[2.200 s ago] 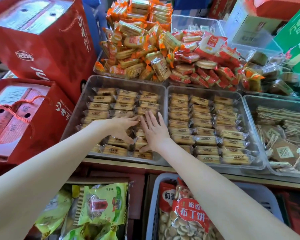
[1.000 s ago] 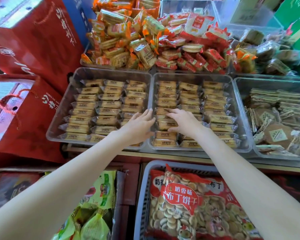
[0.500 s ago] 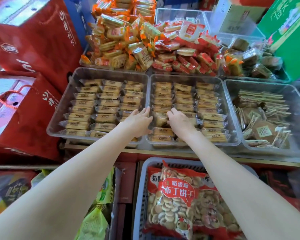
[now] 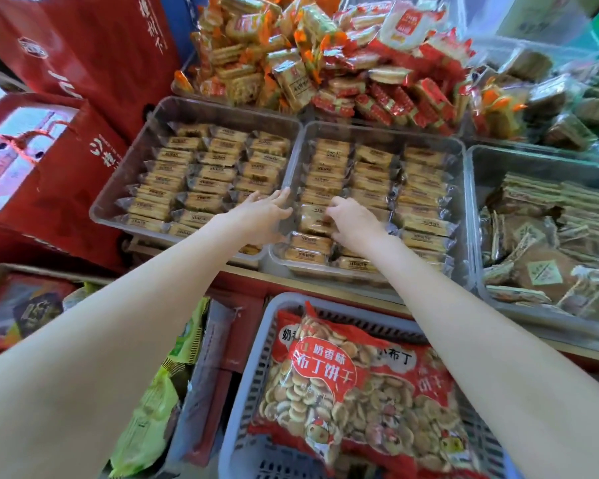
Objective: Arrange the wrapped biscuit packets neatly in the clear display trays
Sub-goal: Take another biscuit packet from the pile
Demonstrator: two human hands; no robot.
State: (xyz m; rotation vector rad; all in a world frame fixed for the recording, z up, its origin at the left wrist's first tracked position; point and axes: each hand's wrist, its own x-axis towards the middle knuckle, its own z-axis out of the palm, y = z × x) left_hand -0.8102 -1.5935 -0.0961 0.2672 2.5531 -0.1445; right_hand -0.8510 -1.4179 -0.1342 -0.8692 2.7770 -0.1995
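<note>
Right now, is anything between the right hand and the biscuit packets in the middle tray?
Nothing visible. The right hand already rests on the biscuit packets in the middle tray; its fingertips touch the left column.
</note>
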